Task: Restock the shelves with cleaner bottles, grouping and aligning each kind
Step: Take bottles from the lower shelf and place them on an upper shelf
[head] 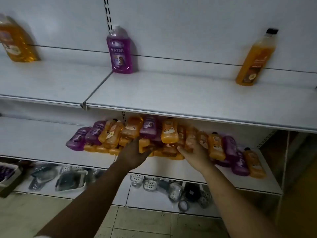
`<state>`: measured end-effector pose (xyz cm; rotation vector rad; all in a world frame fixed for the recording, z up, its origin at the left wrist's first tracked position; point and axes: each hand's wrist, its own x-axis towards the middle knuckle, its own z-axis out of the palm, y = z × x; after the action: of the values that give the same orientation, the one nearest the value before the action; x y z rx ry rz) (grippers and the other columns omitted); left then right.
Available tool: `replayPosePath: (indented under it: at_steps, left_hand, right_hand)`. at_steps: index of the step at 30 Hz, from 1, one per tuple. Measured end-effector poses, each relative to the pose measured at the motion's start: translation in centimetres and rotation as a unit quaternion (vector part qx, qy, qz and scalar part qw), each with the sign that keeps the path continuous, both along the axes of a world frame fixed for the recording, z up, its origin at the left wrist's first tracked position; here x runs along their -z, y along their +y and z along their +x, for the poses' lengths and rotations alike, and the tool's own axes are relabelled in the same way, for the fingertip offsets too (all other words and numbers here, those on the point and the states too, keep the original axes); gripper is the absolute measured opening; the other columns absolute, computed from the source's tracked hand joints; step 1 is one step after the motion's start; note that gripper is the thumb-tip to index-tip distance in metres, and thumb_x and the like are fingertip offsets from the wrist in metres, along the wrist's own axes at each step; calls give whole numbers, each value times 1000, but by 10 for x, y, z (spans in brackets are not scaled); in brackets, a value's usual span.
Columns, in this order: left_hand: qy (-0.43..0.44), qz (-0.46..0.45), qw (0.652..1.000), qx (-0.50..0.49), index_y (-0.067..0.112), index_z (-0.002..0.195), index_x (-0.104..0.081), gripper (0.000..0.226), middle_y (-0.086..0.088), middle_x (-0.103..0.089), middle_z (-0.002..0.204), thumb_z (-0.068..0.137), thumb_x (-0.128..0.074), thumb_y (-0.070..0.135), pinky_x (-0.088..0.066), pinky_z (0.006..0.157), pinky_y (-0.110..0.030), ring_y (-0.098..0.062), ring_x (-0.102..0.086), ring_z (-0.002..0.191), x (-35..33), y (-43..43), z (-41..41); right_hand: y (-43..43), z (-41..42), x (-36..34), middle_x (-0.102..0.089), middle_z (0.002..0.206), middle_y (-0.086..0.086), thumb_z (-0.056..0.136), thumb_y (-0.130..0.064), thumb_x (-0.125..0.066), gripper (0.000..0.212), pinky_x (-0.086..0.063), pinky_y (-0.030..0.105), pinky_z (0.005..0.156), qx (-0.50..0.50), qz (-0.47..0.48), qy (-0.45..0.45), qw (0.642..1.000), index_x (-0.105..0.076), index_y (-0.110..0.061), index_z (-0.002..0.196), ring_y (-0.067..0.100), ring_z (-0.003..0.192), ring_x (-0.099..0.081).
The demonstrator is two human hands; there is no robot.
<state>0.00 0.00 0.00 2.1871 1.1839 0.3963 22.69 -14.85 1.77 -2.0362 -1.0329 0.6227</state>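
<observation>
Head view. White metal shop shelving is seen from the front and slightly above.

On the upper shelf [171, 93] three bottles are stood upright, well apart. A wide orange bottle [15, 40] is at the far left, blurred, and its label cannot be read. A purple bottle [121, 52] is placed near the middle, in front of the slotted upright [108, 14]. A line of white Chinese characters runs across its label above a small picture, but the characters are too soft to be read with certainty. A tall orange bottle [253, 60] with a black cap is at the right, and its brown label is too small to read.

On the middle shelf [42, 134] a pile of bottles [169, 133], orange and purple mixed, is heaped. Most are lying on their sides or leaning on one another. Small pictures are seen on several labels, but no writing can be made out.

Two bare arms are stretched into the pile. The left hand [133, 153] is curled under and around a lying orange bottle [144, 149] at the front of the heap. The right hand [195, 153] is wrapped, thumb on one side and fingers on the other, around a pale orange bottle [190, 140]. The hands are near each other but apart.

On the bottom shelf [145, 198] perforated soap dishes [149, 183] and other small wares are laid out, blurred. A tiled floor [137, 222] is seen below.
</observation>
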Motion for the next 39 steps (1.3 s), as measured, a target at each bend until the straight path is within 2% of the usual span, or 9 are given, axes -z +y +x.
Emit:
replayPosePath:
  at_steps: [7, 12, 20, 24, 28, 31, 33, 36, 39]
  left_hand:
    - [27, 22, 999, 26, 13, 150, -45, 87, -17, -57, 141, 81, -47, 68, -40, 111, -48, -40, -50, 131, 8, 55, 30]
    - [44, -9, 999, 30, 20, 156, -37, 85, -11, -59, 144, 84, -63, 54, -51, 104, -52, -42, -56, 127, 13, 71, 44]
    - [-130, -69, 988, -43, 19, 137, -54, 59, -5, -69, 128, 86, -73, 42, -53, 100, -49, -28, -66, 116, 25, 52, 65]
    - [-253, -180, 940, -142, 15, 133, -55, 63, 0, -69, 120, 79, -78, 40, -61, 88, -39, -20, -69, 108, 19, 36, 83]
    - [-361, -349, 814, -292, 16, 119, -62, 47, -11, -71, 119, 83, -84, 36, -62, 90, -56, -34, -72, 107, 21, 36, 105]
    - [-397, -374, 771, -329, 15, 111, -68, 27, -14, -74, 115, 89, -82, 22, -61, 92, -58, -38, -72, 105, 22, 31, 110]
    - [-418, -406, 749, -314, 12, 120, -68, 35, -14, -74, 118, 89, -82, 19, -62, 91, -56, -38, -72, 106, 22, 31, 105]
    - [-429, -488, 715, -257, 15, 132, -62, 43, -17, -71, 122, 91, -76, 13, -62, 90, -49, -38, -70, 111, 19, 32, 88]
    - [-397, -571, 686, -214, 12, 136, -58, 53, -18, -68, 119, 85, -73, 9, -60, 82, -39, -33, -68, 104, 18, 32, 64]
  right_hand:
    - [65, 7, 16, -66, 130, -4, 81, -68, -70, 73, -57, 45, 99, 79, -61, 54, 994, -54, -25, 138, 22, 119, -65]
    - [87, -3, 13, -56, 145, 2, 95, -44, -72, 67, -52, 44, 106, 120, -54, 126, 983, -44, -21, 151, 26, 131, -57]
    - [100, -6, 40, -63, 136, -4, 71, -59, -84, 83, -57, 52, 100, 193, 11, 257, 947, -54, -33, 143, 27, 122, -64]
    - [102, 2, 66, -72, 121, -6, 55, -73, -79, 80, -61, 51, 94, 203, 29, 275, 939, -68, -35, 124, 23, 111, -69]
    - [107, 9, 74, -76, 110, -5, 54, -70, -74, 76, -61, 52, 93, 196, 13, 251, 948, -72, -29, 117, 23, 103, -71]
    - [99, 3, 55, -73, 110, 0, 65, -57, -76, 51, -60, 52, 95, 193, 4, 261, 946, -69, -28, 108, 25, 104, -69]
    - [90, 4, 51, -69, 114, 2, 83, -35, -79, 30, -63, 46, 87, 213, 25, 318, 924, -66, -28, 110, 24, 103, -67]
    - [74, 13, 55, -66, 127, 9, 90, -30, -79, 51, -61, 34, 66, 231, 31, 456, 859, -58, -19, 135, 29, 110, -68]
    - [55, 18, 44, -65, 124, 16, 96, -24, -70, 46, -58, 37, 67, 199, -7, 562, 803, -55, -13, 138, 30, 105, -66]
